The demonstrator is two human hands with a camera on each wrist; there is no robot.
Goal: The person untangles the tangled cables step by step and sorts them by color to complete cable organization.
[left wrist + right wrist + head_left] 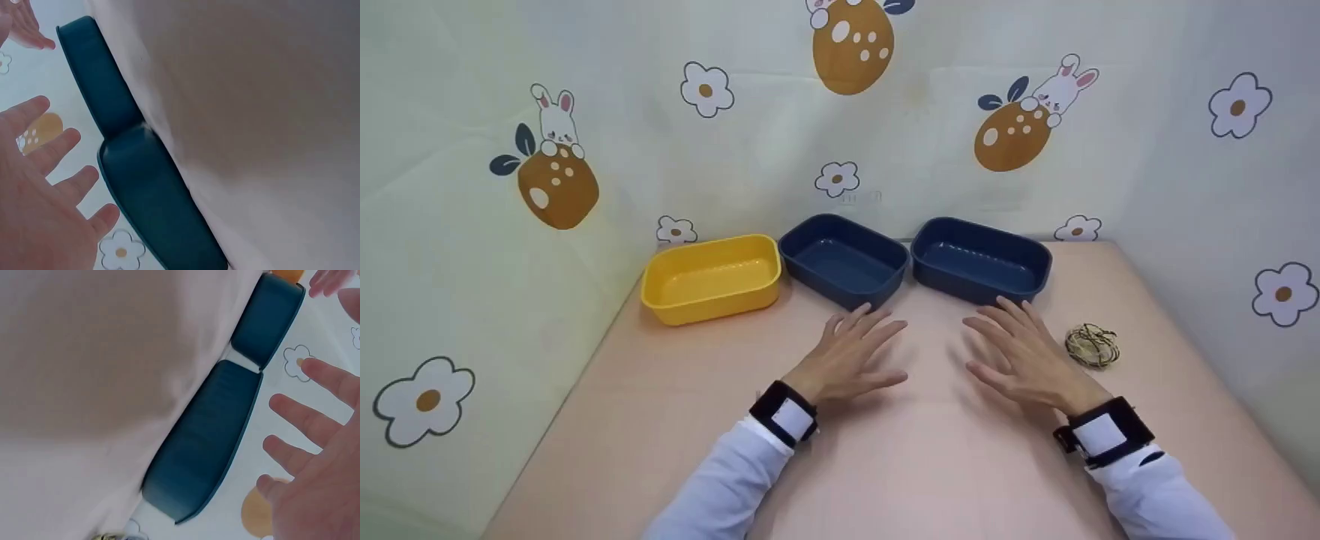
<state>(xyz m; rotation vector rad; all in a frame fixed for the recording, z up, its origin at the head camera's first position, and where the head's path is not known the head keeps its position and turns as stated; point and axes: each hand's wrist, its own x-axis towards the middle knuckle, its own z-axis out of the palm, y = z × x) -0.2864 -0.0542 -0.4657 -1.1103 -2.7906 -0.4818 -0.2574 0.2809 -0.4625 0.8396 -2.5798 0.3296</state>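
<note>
My left hand [846, 358] hovers over the table with its fingers spread and nothing in its grasp, fingertips near the front of the middle blue bin [844, 259]. Likewise spread and holding nothing, my right hand [1024, 360] is just in front of the right blue bin [981, 259]. Beside that hand, to its right, a coiled bundle of cord [1093, 346] in pale and dark strands lies on the table. In the left wrist view the palm and fingers [67, 152] are extended; the right wrist view shows straight fingers [306, 419] too.
A yellow bin [711, 279] stands at the back left, next to the middle blue bin. All three bins line the far edge of the pink-covered table [660, 435]. A patterned cloth [765, 135] with rabbits and flowers hangs behind and at both sides.
</note>
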